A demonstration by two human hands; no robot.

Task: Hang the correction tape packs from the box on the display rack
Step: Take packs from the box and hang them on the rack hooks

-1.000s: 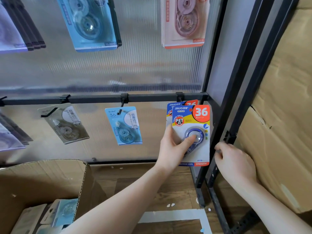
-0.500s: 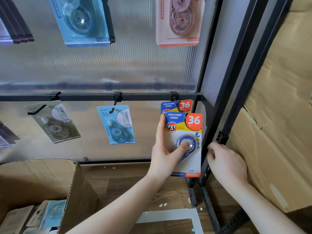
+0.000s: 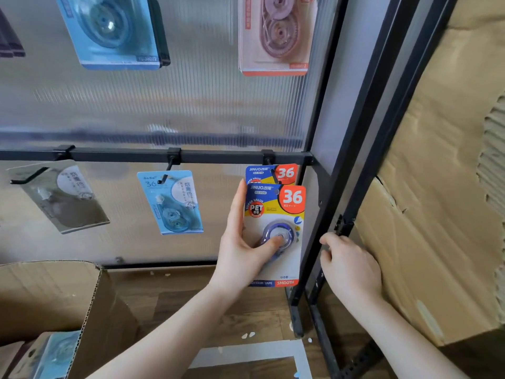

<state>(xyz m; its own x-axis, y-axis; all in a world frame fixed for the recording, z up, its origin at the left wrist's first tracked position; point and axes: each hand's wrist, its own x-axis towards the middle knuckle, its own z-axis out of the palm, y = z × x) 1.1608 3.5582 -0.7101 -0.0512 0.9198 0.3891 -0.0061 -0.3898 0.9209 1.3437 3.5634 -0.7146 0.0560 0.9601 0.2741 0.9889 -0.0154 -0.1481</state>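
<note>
1. Blue-and-yellow pack (image 3: 274,233) is gripped by the left hand (image 3: 243,242), thumb on its blister, not yet hooked.
2. Just above the grip, a matching pack (image 3: 270,173) already hangs on the hook (image 3: 269,162).
3. Beside it, the right hand (image 3: 349,266) holds the rack post (image 3: 328,203).
4. Below the grip, the box (image 3: 90,310) holds more packs, so hanging appears far from finished.
</note>
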